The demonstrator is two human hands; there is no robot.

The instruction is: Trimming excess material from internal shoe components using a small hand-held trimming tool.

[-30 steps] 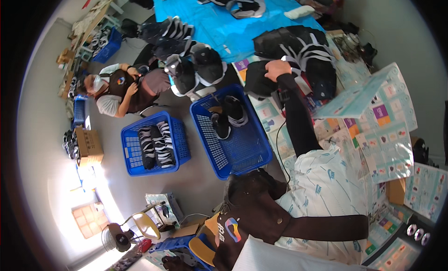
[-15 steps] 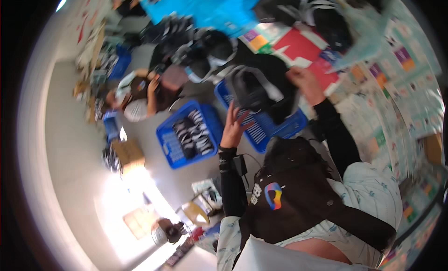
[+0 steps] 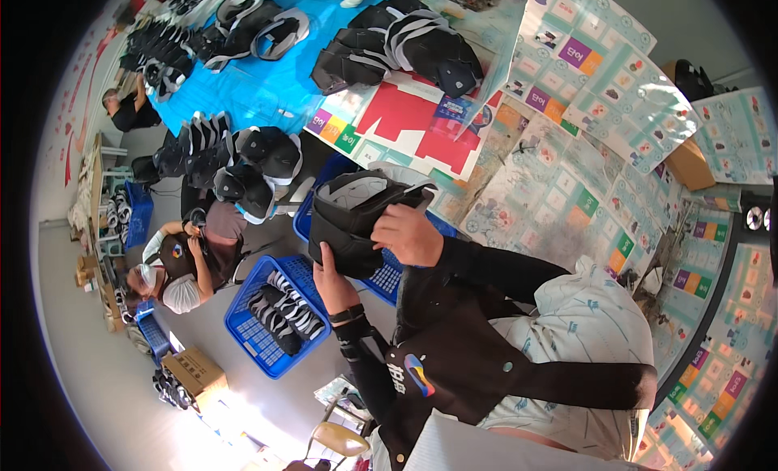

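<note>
In front of me is a black cap [image 3: 340,232] with a pale grey lining, above the blue basket at my front. My left hand [image 3: 335,286] grips its near left side, thumb up along the black cloth and the other fingers hidden behind it. My right hand [image 3: 408,234] closes with bent fingers on the cap's right edge. Whether more caps are nested inside, I cannot tell. Part of the blue basket [image 3: 387,283] shows beneath the cap and my hands.
Left of me a blue basket [image 3: 241,341] holds black-and-white pieces. Beyond it a co-worker [image 3: 182,264] sits by stacked caps [image 3: 255,167]. More black caps [image 3: 405,49] lie on the table ahead, near a red-and-white sheet [image 3: 413,118]. Printed sheets [image 3: 559,179] cover the right side.
My view has turned, so the scene sits differently. My left hand, earlier spread beside the dark caps, now grips the cap. My right hand has come in to its right edge.
</note>
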